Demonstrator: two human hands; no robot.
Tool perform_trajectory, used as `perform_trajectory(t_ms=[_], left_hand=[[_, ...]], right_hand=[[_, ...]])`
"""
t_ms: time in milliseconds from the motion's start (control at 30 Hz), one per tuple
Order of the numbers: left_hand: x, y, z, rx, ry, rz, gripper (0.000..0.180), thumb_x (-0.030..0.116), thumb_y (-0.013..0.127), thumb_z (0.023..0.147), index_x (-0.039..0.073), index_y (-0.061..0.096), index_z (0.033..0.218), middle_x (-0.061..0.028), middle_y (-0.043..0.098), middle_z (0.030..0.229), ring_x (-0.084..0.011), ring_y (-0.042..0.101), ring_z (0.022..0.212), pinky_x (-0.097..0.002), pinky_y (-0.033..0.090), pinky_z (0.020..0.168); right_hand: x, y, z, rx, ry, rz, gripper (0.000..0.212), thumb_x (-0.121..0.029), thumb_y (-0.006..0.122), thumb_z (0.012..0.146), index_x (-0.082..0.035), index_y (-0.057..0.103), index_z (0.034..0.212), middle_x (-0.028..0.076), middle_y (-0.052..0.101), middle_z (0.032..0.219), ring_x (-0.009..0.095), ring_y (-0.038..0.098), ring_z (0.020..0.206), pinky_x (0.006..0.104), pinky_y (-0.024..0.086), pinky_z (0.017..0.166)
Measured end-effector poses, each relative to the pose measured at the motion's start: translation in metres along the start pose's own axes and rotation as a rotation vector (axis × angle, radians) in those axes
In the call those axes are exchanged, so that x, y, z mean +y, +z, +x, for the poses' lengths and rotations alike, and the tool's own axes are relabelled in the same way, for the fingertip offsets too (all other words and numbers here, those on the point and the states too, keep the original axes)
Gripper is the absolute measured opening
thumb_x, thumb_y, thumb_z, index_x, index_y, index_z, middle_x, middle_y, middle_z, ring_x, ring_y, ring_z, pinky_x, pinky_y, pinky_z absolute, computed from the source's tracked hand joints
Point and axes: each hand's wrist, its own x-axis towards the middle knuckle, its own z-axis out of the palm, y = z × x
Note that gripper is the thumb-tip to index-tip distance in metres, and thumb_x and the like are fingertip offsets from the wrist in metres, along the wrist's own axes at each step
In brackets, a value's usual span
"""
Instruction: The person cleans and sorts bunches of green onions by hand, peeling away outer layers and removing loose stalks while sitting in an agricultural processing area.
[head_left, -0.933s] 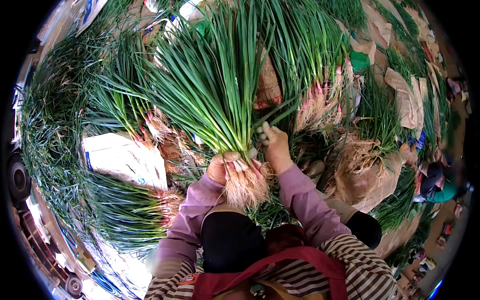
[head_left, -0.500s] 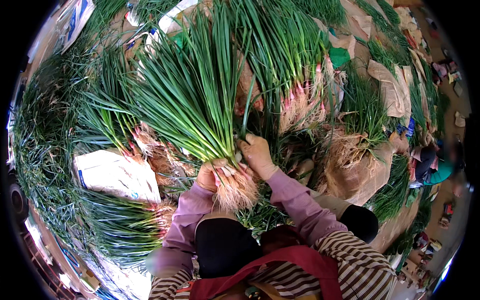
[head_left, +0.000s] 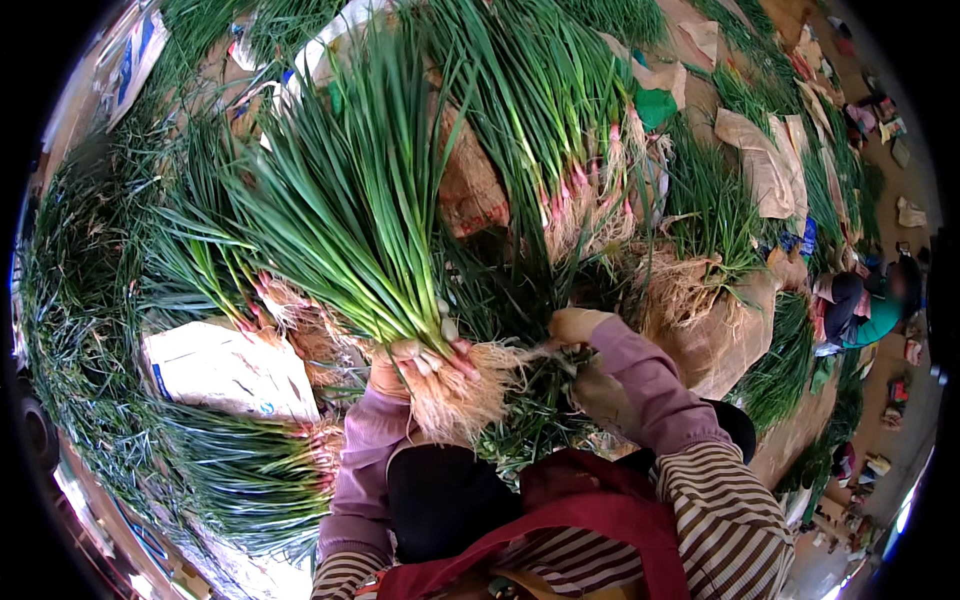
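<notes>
This looked like a packing place for fresh vegetables, a shed or a market yard; which one could not be told. Rooted bunches of spring onions and loose green leaves surrounded the worker, together with brown sacking and a white sack, while another person sat low at the right.
</notes>
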Motion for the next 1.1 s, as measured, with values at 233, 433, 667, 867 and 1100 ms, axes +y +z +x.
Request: perform_trajectory(t_ms=[233,433,667,867,1100], left_hand=[[-0.01,-0.001,0.02,-0.058,0.014,0.026,0.055,0.016,0.066,0.074,0.0,0.046,0.122,-0.0181,0.058,0.11,-0.0385,0.057,0.103,-0.0602,0.05,0.078],[-0.006,0.002,0.018,0.006,-0.017,0.08,0.07,0.02,0.066,0.072,-0.009,0.037,0.129,-0.0252,0.053,0.119,-0.0413,0.058,0.101,-0.0596,0.051,0.08],[-0.016,0.005,0.028,-0.02,0.015,0.035,0.073,0.019,0.063,0.073,-0.005,0.031,0.134,-0.0255,0.054,0.113,-0.0416,0.058,0.098,-0.0607,0.051,0.077],[-0.008,0.002,0.018,0.019,0.008,0.07,0.076,0.022,0.063,0.074,-0.007,0.028,0.135,-0.0272,0.053,0.115,-0.0411,0.059,0.096,-0.0607,0.052,0.076],[-0.019,-0.008,0.026,0.072,-0.023,0.129,0.068,0.031,0.066,0.073,-0.015,0.044,0.119,-0.0305,0.056,0.108,-0.0289,0.059,0.08,-0.0348,0.049,0.069]], right_hand=[[0.025,-0.159,-0.015,1.353,0.326,0.119,0.027,-0.026,0.053,0.088,0.0,0.062,0.083,0.019,0.064,0.084,0.032,0.064,0.074,0.0436,0.05,0.066],[0.037,-0.178,0.017,1.191,0.326,0.202,0.032,-0.032,0.063,0.078,-0.001,0.063,0.086,0.021,0.064,0.087,0.039,0.061,0.083,0.0435,0.047,0.075],[0.061,-0.159,0.023,1.172,0.278,0.36,0.031,-0.027,0.06,0.084,0.0,0.062,0.098,0.022,0.064,0.095,0.038,0.061,0.09,0.0426,0.047,0.076],[-0.027,-0.146,-0.035,1.377,-0.081,0.307,0.017,-0.017,0.058,0.087,-0.001,0.055,0.082,0.015,0.055,0.077,0.033,0.053,0.064,0.0403,0.044,0.059],[-0.116,-0.027,-0.063,1.147,-0.669,0.365,0.013,-0.012,0.062,0.083,-0.003,0.06,0.092,0.013,0.055,0.078,0.029,0.053,0.064,0.0347,0.045,0.057]])
